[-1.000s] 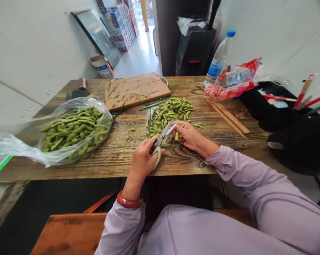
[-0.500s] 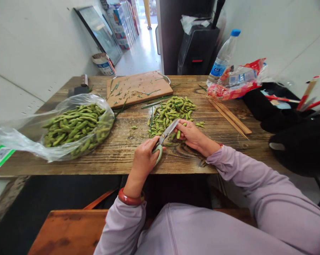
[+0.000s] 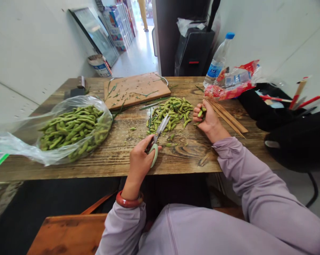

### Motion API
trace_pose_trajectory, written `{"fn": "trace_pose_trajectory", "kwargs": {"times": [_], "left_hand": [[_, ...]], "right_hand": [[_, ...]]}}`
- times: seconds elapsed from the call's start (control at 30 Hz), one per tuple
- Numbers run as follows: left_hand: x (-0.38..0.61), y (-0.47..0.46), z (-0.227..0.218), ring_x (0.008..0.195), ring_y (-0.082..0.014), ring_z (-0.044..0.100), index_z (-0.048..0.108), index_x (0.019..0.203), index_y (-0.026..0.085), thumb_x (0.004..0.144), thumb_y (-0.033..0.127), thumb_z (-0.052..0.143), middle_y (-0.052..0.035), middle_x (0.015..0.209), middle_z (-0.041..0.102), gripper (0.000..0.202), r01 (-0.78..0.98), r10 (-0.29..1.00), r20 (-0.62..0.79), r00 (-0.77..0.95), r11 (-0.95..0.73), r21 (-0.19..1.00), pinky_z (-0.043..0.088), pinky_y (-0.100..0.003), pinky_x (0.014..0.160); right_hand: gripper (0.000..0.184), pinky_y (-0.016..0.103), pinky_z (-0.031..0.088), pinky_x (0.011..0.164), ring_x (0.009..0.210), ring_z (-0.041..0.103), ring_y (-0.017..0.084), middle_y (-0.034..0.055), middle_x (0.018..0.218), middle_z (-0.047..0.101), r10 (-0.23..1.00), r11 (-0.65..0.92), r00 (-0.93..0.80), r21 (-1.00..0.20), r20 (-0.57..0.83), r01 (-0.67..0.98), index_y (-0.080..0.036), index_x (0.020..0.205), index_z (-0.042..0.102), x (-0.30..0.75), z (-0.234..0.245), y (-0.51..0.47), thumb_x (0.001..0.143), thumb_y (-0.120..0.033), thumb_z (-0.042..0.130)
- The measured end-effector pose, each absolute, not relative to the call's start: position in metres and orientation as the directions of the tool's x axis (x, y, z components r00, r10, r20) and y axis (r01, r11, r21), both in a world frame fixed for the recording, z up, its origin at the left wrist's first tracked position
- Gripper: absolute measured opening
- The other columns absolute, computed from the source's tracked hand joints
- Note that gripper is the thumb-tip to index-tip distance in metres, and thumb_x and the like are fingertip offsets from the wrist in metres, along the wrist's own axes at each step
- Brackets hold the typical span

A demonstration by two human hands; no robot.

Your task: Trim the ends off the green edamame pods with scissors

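My left hand [image 3: 141, 155] grips a pair of scissors [image 3: 155, 147] with pale green handles, the blades pointing forward over the near side of a loose heap of edamame pods [image 3: 178, 107]. To the right of that heap, my right hand [image 3: 209, 120] is raised palm up, its fingers curled around a few edamame pods [image 3: 201, 112]. A couple of single pods lie on the wood between the hands. At the left, a clear plastic bag [image 3: 59, 103] lies open with many more pods inside.
A wooden cutting board [image 3: 138, 88] with green scraps lies at the back of the wooden table [image 3: 117, 156]. Wooden sticks [image 3: 230, 118], a water bottle [image 3: 218, 62], red plastic packaging [image 3: 233, 86] and a black holder [image 3: 295, 131] stand or lie on the right. A person's leg shows in the far doorway.
My right hand has moved right and slightly up, away from the scissor blades, with pods in its curled fingers. The left hand with the scissors has shifted slightly left and down.
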State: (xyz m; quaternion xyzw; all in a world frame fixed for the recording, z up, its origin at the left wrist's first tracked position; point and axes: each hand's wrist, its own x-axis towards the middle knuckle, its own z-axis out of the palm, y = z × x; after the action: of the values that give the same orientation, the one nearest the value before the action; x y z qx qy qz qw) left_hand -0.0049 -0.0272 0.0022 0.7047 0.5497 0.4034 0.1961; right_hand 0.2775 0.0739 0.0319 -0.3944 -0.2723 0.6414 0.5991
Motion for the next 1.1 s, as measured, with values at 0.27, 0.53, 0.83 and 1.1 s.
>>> {"fn": "trace_pose_trajectory", "kwargs": {"times": [0.27, 0.53, 0.83, 1.1], "left_hand": [[-0.006, -0.027, 0.000, 0.108, -0.0238, 0.073, 0.073, 0.123, 0.020, 0.083, 0.034, 0.074, -0.0093, 0.122, 0.077, 0.042, 0.596, 0.929, 0.362, 0.078, -0.335, 0.730, 0.056, -0.035, 0.100], [-0.006, -0.026, -0.002, 0.108, -0.0251, 0.073, 0.073, 0.122, 0.019, 0.083, 0.038, 0.073, -0.0093, 0.120, 0.077, 0.044, 0.606, 0.921, 0.376, 0.097, -0.355, 0.712, 0.057, -0.037, 0.099], [-0.005, -0.026, -0.002, 0.110, -0.0241, 0.072, 0.073, 0.122, 0.019, 0.083, 0.035, 0.073, -0.0088, 0.122, 0.077, 0.042, 0.629, 0.929, 0.358, 0.094, -0.334, 0.702, 0.056, -0.035, 0.101], [-0.004, -0.027, -0.001, 0.109, -0.0232, 0.072, 0.073, 0.124, 0.018, 0.082, 0.035, 0.074, -0.0084, 0.121, 0.077, 0.045, 0.601, 0.933, 0.349, 0.083, -0.326, 0.730, 0.054, -0.032, 0.100]], "right_hand": [[0.041, 0.019, 0.016, 0.044, 0.046, 0.037, 0.003, -0.0084, 0.053, 0.042, 0.988, -0.151, -0.030, -0.920, -0.150, -0.361, -0.020, 0.069, 0.052, 0.284, 0.029, 0.073, 0.075, -0.049, 0.080], [0.015, 0.031, 0.046, 0.082, 0.086, 0.067, 0.019, 0.0048, 0.089, 0.076, 0.939, 0.328, -0.288, -0.749, 0.190, 0.576, -0.018, 0.087, 0.080, 0.290, 0.023, 0.072, 0.079, -0.017, 0.068], [0.019, 0.030, 0.045, 0.080, 0.093, 0.064, 0.022, 0.0129, 0.105, 0.070, 0.899, 0.437, -0.397, -0.323, 0.183, 0.840, -0.016, 0.098, 0.077, 0.289, 0.022, 0.065, 0.088, -0.016, 0.061], [0.019, 0.030, 0.046, 0.078, 0.080, 0.064, 0.018, 0.0055, 0.085, 0.074, 0.922, 0.384, -0.275, -0.729, 0.273, 0.566, -0.015, 0.090, 0.074, 0.276, 0.014, 0.071, 0.082, -0.026, 0.062]]}}
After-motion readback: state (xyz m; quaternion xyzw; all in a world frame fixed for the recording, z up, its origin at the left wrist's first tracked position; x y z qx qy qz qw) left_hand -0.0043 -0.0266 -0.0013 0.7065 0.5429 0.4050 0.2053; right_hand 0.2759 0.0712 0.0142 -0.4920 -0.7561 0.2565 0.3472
